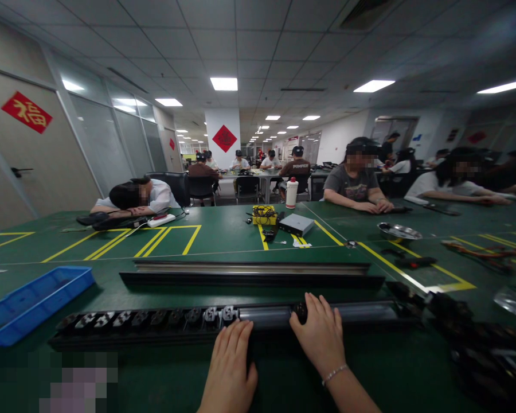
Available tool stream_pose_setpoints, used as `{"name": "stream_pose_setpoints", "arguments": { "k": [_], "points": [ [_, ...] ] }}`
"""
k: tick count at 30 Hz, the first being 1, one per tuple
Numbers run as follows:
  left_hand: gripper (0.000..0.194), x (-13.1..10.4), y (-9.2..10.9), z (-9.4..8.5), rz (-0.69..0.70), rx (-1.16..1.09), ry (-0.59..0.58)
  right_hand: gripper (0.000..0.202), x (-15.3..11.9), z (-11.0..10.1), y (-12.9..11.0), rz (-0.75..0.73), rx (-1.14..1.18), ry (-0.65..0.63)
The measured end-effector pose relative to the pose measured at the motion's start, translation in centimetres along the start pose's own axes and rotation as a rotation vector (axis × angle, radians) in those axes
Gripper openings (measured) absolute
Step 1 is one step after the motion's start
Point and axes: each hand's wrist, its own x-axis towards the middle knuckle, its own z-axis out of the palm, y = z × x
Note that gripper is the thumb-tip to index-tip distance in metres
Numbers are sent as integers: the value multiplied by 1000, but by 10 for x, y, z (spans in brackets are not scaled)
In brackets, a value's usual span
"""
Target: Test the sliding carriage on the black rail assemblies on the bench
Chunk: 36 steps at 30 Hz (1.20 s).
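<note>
A long black channel (262, 330) lies across the green table in front of me. Along its left half sits a row of small socket-like modules (131, 319), some dark and some silvery; the right half shows bare, shiny floor. My left hand (232, 364) lies flat with fingers stretched over the channel's near edge, just by the last silvery module (229, 314). Over the bare stretch, my right hand (320, 332) grips a small round black module (300, 311) between thumb and fingers, partly hidden by them. Behind lies a second long black channel (253, 279), parallel to the first.
To the left stands a blue tray (47, 301). Dark parts (464, 321) pile up at the right. Farther back are a grey box (297, 224), a yellow box with cables (264, 214), a white bottle (291, 193) and a metal bowl (399, 231). People sit across the table.
</note>
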Motion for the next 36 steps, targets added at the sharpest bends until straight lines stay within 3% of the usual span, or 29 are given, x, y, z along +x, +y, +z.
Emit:
{"name": "stream_pose_setpoints", "arguments": {
  "k": [16, 24, 36],
  "points": [
    [64, 0, 0, 0, -9, 17, -12, 60, 2, -3, 1, 19, 27, 0],
    [62, 0, 0, 2, -11, 19, -8, 68, 1, -2, 3, 56, -34, 8],
    [65, -2, -5, 7, 19, 24, 5, 68, 1, -1, 8, 17, -57, -22]
  ]
}}
